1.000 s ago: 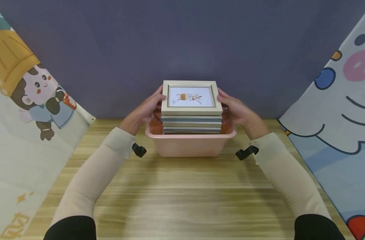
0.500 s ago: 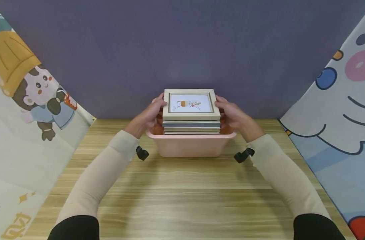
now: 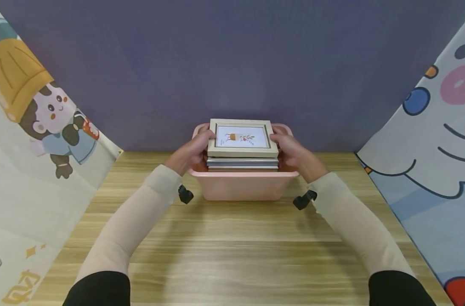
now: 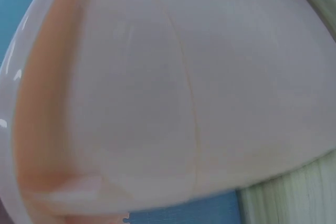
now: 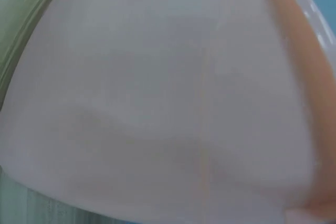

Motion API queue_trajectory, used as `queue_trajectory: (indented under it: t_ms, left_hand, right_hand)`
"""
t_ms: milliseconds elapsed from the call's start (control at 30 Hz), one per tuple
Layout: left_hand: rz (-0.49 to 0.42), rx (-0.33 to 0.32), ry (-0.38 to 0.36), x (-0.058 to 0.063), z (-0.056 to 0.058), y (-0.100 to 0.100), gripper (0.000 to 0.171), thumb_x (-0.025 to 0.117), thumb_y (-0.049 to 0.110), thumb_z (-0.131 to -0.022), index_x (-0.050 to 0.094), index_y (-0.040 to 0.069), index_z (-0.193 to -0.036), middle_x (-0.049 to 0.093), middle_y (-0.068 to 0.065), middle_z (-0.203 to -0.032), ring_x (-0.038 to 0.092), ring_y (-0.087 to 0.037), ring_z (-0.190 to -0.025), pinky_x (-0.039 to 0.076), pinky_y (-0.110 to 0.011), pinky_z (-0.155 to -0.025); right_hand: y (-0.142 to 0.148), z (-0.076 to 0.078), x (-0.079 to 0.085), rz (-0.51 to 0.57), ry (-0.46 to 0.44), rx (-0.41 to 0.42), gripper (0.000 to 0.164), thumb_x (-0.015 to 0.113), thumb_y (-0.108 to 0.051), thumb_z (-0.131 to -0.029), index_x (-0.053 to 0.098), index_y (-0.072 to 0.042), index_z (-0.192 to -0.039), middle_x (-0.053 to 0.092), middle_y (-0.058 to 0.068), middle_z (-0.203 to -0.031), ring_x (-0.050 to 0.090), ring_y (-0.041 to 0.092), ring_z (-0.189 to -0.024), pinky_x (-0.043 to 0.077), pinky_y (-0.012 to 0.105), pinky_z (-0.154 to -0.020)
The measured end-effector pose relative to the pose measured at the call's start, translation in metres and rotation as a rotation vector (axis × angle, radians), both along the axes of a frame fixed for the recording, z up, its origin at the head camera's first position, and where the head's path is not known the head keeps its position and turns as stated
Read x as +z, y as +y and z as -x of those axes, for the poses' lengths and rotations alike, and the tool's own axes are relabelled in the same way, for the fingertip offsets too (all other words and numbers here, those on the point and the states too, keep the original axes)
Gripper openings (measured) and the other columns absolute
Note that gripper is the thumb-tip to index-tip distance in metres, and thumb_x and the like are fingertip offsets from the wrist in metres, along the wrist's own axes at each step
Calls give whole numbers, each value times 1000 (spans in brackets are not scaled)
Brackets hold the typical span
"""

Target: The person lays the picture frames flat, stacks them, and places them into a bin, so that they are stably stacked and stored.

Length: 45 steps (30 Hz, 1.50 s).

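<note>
A stack of picture frames, topped by a cream picture frame [image 3: 243,152] with a deer and flower print, sits partly inside a pink plastic basin [image 3: 242,187]. My left hand [image 3: 192,149] grips the stack at its left side, thumb on the top frame's edge. On the opposite side my right hand [image 3: 293,149] holds it the same way. The fingers of both hands reach down inside the basin and are partly hidden. Both wrist views are filled by the outer wall of the basin [image 4: 136,93], seen close up in the right wrist view too.
The basin stands on a wood-grain table [image 3: 240,246] against a dark blue-grey back panel [image 3: 240,55]. Cartoon-printed panels flank it, one with a yellow-hatted figure [image 3: 45,102] on the left, one with a pig-nosed figure [image 3: 420,140] on the right.
The stack has sunk lower into the basin, with both hands moving down alongside it. Fewer frame edges show above the front rim, and the basin's back rim has come into sight.
</note>
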<state>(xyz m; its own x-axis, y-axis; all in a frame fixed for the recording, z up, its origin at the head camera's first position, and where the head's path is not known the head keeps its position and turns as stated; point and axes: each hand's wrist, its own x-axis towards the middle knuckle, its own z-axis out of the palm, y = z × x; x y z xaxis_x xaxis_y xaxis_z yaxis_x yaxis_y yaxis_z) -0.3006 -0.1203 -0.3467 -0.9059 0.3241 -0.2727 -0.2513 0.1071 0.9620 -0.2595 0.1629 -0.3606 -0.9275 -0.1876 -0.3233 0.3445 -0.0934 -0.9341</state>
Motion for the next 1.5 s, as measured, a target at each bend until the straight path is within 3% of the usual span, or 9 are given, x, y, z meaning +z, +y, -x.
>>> queue_trajectory:
  t_ms: [167,367,600,800,933,1033,1200,1333,1500]
  left_hand:
    - [47,-10,-27,-5,1,5,58,36,20,-104,18,28,-158,61,-12,-121,65,-16,-85,55,-32,-72]
    - [67,-24,-64,-10,2,10,66,38,30,-107,2,36,-162,45,-15,-148,54,-26,-113,49,-41,-92]
    - [67,-17,-81,-14,4,13,61,36,37,-109,6,37,-162,51,-14,-143,56,-24,-115,50,-40,-98]
    - [31,-10,-157,-14,5,17,55,32,45,-109,23,23,-158,56,-10,-130,59,-20,-107,51,-38,-100]
    - [75,-14,-244,-11,5,17,66,28,57,-106,37,11,-154,48,-13,-149,50,-27,-131,39,-49,-117]
    - [102,-13,-263,-9,5,16,71,28,60,-105,35,11,-156,34,-15,-161,33,-34,-147,25,-62,-123]
    - [121,-6,-259,-2,1,16,74,30,60,-104,21,15,-161,16,-16,-169,12,-40,-156,7,-70,-124]
    - [117,12,-188,4,-3,17,68,34,55,-106,15,23,-163,18,-12,-169,19,-37,-155,13,-67,-125]
    - [187,15,-36,13,-11,14,74,39,52,-106,-3,34,-164,-8,1,-172,6,-36,-158,16,-79,-116]
  right_hand:
    - [-4,4,-5,-16,-32,18,57,35,-44,-109,20,-26,-161,71,-6,-89,69,8,-78,56,24,-73]
    - [-6,6,-4,-112,-69,30,69,35,-54,-106,-2,-36,-162,59,-2,-114,64,12,-95,53,30,-87]
    - [-4,9,-11,-103,-74,45,74,39,-56,-105,-6,-36,-161,59,-2,-111,60,14,-100,49,34,-95]
    - [1,8,-12,-66,-140,79,62,35,-66,-102,35,-21,-145,60,2,-116,61,18,-103,49,36,-93]
    - [4,6,-6,-95,-172,119,74,26,-67,-102,18,-23,-161,27,19,-162,42,37,-139,40,57,-109]
    - [4,6,-4,-116,-172,134,77,23,-65,-103,-12,-32,-163,-4,14,-172,16,46,-154,19,75,-118]
    - [0,4,0,-127,-157,152,83,22,-64,-104,-8,-17,-164,-3,15,-172,9,44,-156,10,70,-123]
    - [-1,1,5,-146,-95,198,81,17,-60,-106,-9,-8,-163,-4,19,-171,2,42,-158,6,66,-126]
    - [-2,-5,13,-153,-17,217,81,17,-59,-106,-5,-6,-163,1,21,-171,4,43,-158,8,62,-128]
